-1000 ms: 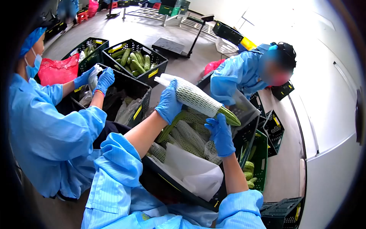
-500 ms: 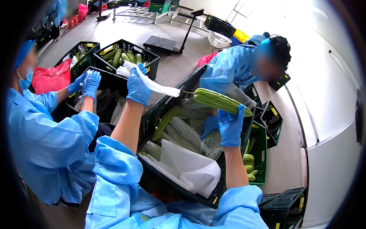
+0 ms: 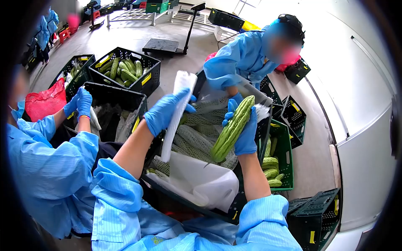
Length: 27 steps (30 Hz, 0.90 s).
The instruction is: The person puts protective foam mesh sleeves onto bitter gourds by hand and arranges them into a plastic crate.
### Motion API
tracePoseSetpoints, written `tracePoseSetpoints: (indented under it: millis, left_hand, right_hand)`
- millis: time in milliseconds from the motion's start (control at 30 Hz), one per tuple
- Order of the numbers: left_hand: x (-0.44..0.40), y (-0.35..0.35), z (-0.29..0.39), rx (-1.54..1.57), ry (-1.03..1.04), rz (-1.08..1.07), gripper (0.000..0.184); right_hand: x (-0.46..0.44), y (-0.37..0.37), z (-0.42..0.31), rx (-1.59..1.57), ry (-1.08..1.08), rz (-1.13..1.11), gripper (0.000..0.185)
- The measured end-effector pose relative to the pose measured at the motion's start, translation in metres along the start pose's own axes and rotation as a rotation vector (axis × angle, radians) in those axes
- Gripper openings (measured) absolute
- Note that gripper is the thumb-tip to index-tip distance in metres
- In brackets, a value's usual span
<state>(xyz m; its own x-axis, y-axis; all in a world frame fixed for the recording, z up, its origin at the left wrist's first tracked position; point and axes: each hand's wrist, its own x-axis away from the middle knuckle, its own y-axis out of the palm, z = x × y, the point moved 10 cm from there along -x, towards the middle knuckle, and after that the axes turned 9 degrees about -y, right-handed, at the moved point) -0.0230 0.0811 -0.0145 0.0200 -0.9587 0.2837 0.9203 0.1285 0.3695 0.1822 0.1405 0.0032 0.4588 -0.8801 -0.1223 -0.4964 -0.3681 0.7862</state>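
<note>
My left hand (image 3: 164, 112), in a blue glove, is closed around a long white foam net sleeve (image 3: 171, 136), which stands nearly upright. In my right hand (image 3: 246, 140), also gloved, a green bitter melon (image 3: 231, 131) is gripped, tilted with its lower end towards me and the left. Both are above a dark crate (image 3: 239, 200) with several net-wrapped gourds (image 3: 188, 136). A white sheet (image 3: 203, 178) drapes over the crate's near end. Just beyond the melon is the blue-gloved hand (image 3: 235, 99) of a co-worker, partly hidden.
Across the crate a person (image 3: 238, 56) leans in; another person (image 3: 50, 167) works at my left beside a dark crate (image 3: 119, 90). A crate of green gourds (image 3: 96, 73) and a platform scale (image 3: 161, 45) lie beyond. A green crate (image 3: 287, 157) stands right, stacked crates (image 3: 312, 217) nearer.
The sleeve has swung from pointing right to nearly upright as my left hand came lower and right. The melon has turned from nearly level to steeply tilted. The co-worker across has raised their head.
</note>
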Motion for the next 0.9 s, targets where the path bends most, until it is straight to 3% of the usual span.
tracePoseSetpoints:
  millis: [100, 167, 300, 400, 500, 667, 767, 900]
  left_hand:
    - [0.011, 0.043, -0.038, -0.136, -0.265, -0.148, 0.058]
    - [0.012, 0.07, -0.061, -0.251, -0.235, -0.314, 0.059]
    - [0.038, 0.115, -0.098, -0.204, -0.428, -0.553, 0.059]
    - [0.032, 0.12, -0.102, -0.313, -0.371, -0.534, 0.063]
    - [0.027, 0.112, -0.09, -0.362, -0.238, -0.389, 0.062]
    - [0.014, 0.092, -0.088, -0.396, -0.179, -0.211, 0.05]
    - [0.014, 0.092, -0.089, -0.396, -0.126, -0.212, 0.047]
    - [0.014, 0.097, -0.097, -0.108, -0.233, -0.243, 0.044]
  right_hand:
    - [0.001, 0.013, 0.004, -0.108, 0.058, -0.123, 0.073]
    - [-0.002, 0.017, 0.006, -0.172, 0.071, -0.145, 0.077]
    - [-0.003, 0.024, 0.004, -0.181, 0.041, -0.215, 0.077]
    - [-0.004, 0.028, 0.003, -0.136, 0.023, -0.237, 0.075]
    - [-0.008, 0.002, -0.004, 0.19, -0.088, 0.108, 0.071]
    - [-0.013, -0.025, 0.011, 0.277, -0.044, 0.225, 0.061]
    - [-0.011, -0.038, 0.013, 0.508, -0.039, 0.314, 0.056]
    - [-0.006, -0.027, 0.002, 0.3, -0.028, 0.334, 0.055]
